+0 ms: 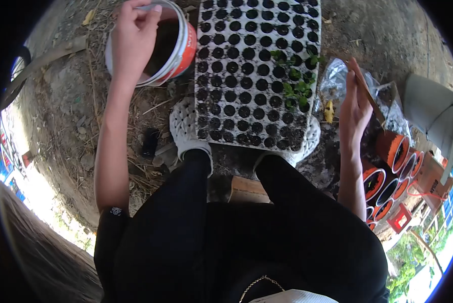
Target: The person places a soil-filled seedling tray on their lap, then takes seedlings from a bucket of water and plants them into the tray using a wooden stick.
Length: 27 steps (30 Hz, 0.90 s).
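Observation:
My left hand [135, 43] is over the near-left side of a white and red bucket [187, 48], its fingers curled together by the rim. Whatever those fingers pinch, if anything, is hidden. Dark contents show inside the bucket. Between my feet and beyond lies a white seedling tray [259, 76] with rows of round, soil-dark cells. Small green seedlings [298, 91] grow in some cells on its right side. Right of the tray, my right hand [357, 108] is closed on a thin, flat brown strip [369, 93], which looks like wood.
Clear plastic sheeting [335, 76] and a yellow leaf [329, 111] lie right of the tray. Stacked orange-brown pots [392, 151] stand farther right, near a grey container [428, 106]. My white clogs [183, 123] flank the tray's near end. A wooden block [247, 189] sits between my legs.

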Tool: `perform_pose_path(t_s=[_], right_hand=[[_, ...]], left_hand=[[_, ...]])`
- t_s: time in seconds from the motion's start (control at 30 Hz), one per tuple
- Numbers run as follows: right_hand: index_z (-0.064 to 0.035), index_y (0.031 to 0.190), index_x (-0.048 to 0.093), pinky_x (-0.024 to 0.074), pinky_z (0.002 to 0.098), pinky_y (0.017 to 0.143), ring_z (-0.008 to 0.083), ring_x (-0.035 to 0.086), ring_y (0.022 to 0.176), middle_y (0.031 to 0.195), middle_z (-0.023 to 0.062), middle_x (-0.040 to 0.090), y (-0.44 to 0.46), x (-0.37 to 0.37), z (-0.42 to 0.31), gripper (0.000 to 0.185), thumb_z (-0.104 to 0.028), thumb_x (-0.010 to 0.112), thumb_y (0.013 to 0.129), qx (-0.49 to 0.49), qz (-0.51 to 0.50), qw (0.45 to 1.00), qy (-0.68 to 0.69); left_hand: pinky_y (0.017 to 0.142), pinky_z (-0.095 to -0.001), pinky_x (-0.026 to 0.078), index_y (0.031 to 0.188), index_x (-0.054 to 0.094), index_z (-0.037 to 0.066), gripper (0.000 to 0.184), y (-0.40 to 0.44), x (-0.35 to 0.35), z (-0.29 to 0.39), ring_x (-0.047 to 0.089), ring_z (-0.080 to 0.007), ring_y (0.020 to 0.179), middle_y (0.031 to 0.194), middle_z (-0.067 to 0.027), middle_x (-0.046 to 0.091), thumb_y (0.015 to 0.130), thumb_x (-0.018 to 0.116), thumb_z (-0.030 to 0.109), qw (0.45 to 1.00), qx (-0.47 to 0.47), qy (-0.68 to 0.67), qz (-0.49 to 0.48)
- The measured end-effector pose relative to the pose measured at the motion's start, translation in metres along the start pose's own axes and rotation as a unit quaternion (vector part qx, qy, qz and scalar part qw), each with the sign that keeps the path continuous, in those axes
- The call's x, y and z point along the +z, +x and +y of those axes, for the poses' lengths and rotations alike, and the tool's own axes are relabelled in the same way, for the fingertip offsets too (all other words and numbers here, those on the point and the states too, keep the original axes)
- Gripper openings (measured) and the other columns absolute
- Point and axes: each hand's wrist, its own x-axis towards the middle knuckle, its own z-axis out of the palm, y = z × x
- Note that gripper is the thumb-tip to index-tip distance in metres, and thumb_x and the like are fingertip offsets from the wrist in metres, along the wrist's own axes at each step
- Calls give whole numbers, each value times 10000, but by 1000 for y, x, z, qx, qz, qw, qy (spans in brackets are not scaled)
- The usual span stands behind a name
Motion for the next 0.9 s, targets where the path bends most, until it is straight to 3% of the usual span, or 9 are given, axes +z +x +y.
perform_pose_path(t_s=[0.07,0.13,0.17,0.2,0.37,0.57,0.7,0.8,0.9], right_hand=[[-155,1370,694,446,417,1129,308,548,1396,1428,187,633,-3,3,0,327,-248,610,1068,-87,62,986,-128],[-198,1365,702,376,472,1187,353,460,1464,1496,174,578,-5,1,-2,318,-241,612,1063,-95,13,977,-189],[-206,1367,701,323,517,1212,363,378,1513,1550,153,530,-5,-2,-1,320,-235,612,1060,-95,-6,961,-260],[-206,1367,701,323,517,1212,363,378,1513,1550,153,530,-3,-4,-1,320,-235,612,1060,-101,-9,962,-253],[-227,1363,707,280,549,1226,375,362,1516,1612,126,458,10,-12,-1,322,-248,622,1053,-166,40,935,-310],[-219,1356,713,298,544,1216,354,359,1519,1611,118,461,14,-6,-4,315,-243,617,1057,-195,50,935,-293],[-222,1356,713,313,542,1207,353,356,1517,1603,123,472,19,1,-17,320,-288,605,1062,-174,51,953,-244],[-224,1360,711,322,551,1199,357,361,1510,1600,127,476,25,2,-27,332,-322,594,1066,-167,71,958,-221],[-227,1366,706,326,565,1192,357,367,1503,1596,131,479,24,-1,-39,341,-341,583,1070,-156,88,968,-177]], left_hand=[[690,-317,508,1208,645,73,181,2,-13,20,643,-151,815,921,-71,678,1038,635,134,992,-61,100,-47],[810,-378,536,1284,612,157,308,5,-21,22,664,-239,875,1019,-91,692,1002,720,212,978,-95,164,-90],[748,-403,550,1073,725,107,195,1,-22,3,720,-282,839,956,-109,747,974,703,274,975,-39,195,-94],[769,-340,545,1061,706,61,200,1,-21,1,723,-244,829,927,-123,743,986,692,245,969,-31,218,-115],[865,-460,554,1188,722,92,256,4,-12,-24,720,-375,993,1069,-201,751,958,681,196,892,-41,358,-273],[904,-465,548,1214,735,79,365,9,-8,-40,717,-370,1013,1091,-210,747,898,742,262,863,-43,331,-380],[852,-441,563,1179,744,59,363,8,-1,-65,731,-332,937,1031,-187,756,894,750,284,877,-40,302,-372],[764,-377,567,1166,753,74,325,13,-6,-54,725,-231,867,964,-135,759,924,731,291,892,-69,253,-369],[722,-283,531,1228,719,65,371,11,-21,-37,709,-142,898,1067,-40,756,973,717,335,939,-181,92,-276]])
